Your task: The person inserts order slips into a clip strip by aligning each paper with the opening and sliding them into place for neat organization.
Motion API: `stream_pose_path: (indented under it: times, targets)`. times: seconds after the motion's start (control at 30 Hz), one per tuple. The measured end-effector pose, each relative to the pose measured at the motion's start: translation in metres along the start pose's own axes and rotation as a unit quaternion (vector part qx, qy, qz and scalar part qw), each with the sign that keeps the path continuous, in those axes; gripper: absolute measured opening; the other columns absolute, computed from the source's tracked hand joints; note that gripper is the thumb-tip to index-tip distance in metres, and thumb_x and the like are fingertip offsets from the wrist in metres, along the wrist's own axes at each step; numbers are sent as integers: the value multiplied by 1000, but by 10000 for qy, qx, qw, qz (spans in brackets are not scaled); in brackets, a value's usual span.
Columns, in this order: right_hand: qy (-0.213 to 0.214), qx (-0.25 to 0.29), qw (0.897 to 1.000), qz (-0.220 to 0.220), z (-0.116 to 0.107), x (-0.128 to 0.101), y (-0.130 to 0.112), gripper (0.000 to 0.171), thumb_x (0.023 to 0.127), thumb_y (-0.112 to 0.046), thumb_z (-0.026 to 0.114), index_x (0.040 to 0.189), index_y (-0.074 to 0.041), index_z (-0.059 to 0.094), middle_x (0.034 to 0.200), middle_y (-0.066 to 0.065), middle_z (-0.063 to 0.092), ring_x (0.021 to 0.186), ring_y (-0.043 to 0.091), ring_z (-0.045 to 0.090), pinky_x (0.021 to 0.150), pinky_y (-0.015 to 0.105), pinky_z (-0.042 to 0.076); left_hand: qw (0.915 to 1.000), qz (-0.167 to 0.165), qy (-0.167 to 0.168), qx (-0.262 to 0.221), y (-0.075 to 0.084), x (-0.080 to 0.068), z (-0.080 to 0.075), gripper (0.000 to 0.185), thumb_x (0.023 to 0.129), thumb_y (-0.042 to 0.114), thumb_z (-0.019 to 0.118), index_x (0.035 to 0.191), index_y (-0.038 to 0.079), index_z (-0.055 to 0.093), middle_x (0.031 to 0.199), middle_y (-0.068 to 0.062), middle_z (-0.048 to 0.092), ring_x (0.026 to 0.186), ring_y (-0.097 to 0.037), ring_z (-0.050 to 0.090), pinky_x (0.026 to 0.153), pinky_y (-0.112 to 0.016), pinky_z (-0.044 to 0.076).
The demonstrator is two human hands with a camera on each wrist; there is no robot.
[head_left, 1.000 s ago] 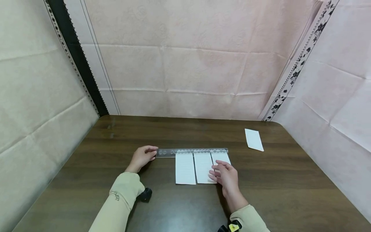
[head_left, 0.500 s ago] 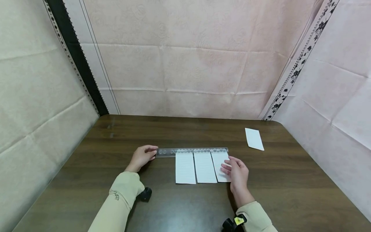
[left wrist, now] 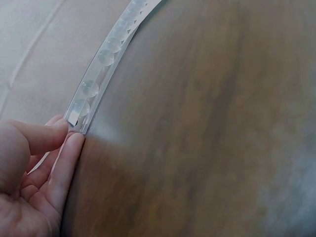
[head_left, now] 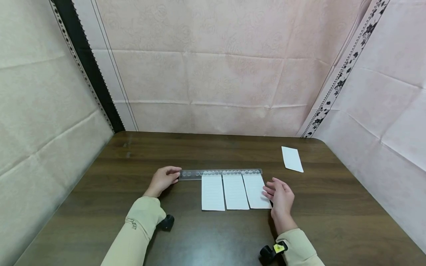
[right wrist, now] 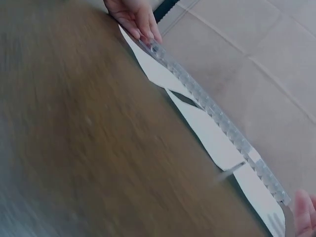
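Observation:
A long clear plastic strip (head_left: 219, 173), with a row of round transparent discs or bumps along it, lies across the table. My left hand (head_left: 164, 181) pinches its left end between thumb and fingers; the left wrist view shows the thumb (left wrist: 47, 138) on that end. Three white lined paper cards lie side by side with their top edges at the strip: a left card (head_left: 213, 193), a middle card (head_left: 235, 192) and a slightly slanted right card (head_left: 254, 190). My right hand (head_left: 281, 197) is at the right card's right edge, fingers loosely bent and gripping nothing; whether they touch it, I cannot tell.
Another white card (head_left: 292, 159) lies apart at the back right of the brown wooden table (head_left: 186, 236). Pale cloth (head_left: 213, 81) hangs behind the table and on both sides. Each wrist carries a black camera (head_left: 167, 223).
My right hand has moved right, from over the right card to its right edge, uncovering the card. My left hand, the strip and the cards have stayed in place.

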State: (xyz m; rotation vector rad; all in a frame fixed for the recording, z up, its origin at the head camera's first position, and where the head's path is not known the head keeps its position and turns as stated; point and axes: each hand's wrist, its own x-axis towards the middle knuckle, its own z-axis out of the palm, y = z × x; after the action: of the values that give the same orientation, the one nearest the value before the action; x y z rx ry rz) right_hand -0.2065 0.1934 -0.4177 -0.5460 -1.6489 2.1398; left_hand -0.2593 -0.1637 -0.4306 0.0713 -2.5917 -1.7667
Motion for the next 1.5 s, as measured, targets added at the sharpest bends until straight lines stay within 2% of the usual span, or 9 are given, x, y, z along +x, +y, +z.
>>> stream_pose_path:
  times: [0.13, 0.37, 0.7, 1.2, 1.5]
  targets:
    - [167, 109, 9998, -79, -4, 6, 3, 18, 94, -8, 49, 105, 5, 55, 72, 3, 67, 63, 15, 67, 56, 29, 56, 10000, -20, 32, -5, 1, 0, 0, 24, 90, 6, 60, 114, 0, 65, 113, -17, 61, 90, -19, 60, 74, -25, 54]
    - [449, 66, 9987, -213, -10, 14, 5, 19, 94, -10, 51, 104, 5, 55, 71, 3, 66, 59, 14, 66, 53, 28, 56, 10000, -43, 30, -10, 2, -1, 0, 24, 91, 6, 60, 114, 0, 64, 114, -17, 60, 93, -21, 60, 75, -25, 54]
    - [613, 218, 9974, -312, -17, 25, 3, 15, 93, -9, 51, 101, 4, 55, 69, 1, 64, 59, 13, 66, 51, 27, 55, 10000, -32, 19, -15, 3, 1, 1, 25, 90, 6, 61, 114, 1, 65, 114, -17, 60, 92, -20, 60, 75, -25, 54]
    - [777, 327, 9962, -207, -22, 37, 3, 18, 92, -10, 55, 102, 4, 55, 67, 0, 63, 57, 11, 64, 51, 25, 55, 9998, -155, 74, -54, -3, -2, 1, 24, 90, 6, 62, 113, 1, 65, 114, -17, 60, 92, -21, 60, 73, -25, 54]
    - [1026, 592, 9928, -169, -26, 49, -1, 14, 91, -7, 55, 98, 5, 54, 64, 0, 62, 54, 10, 63, 49, 24, 54, 9999, 6, 113, -98, -4, 2, 2, 23, 89, 5, 62, 112, 0, 65, 113, -17, 61, 90, -20, 60, 74, -26, 55]
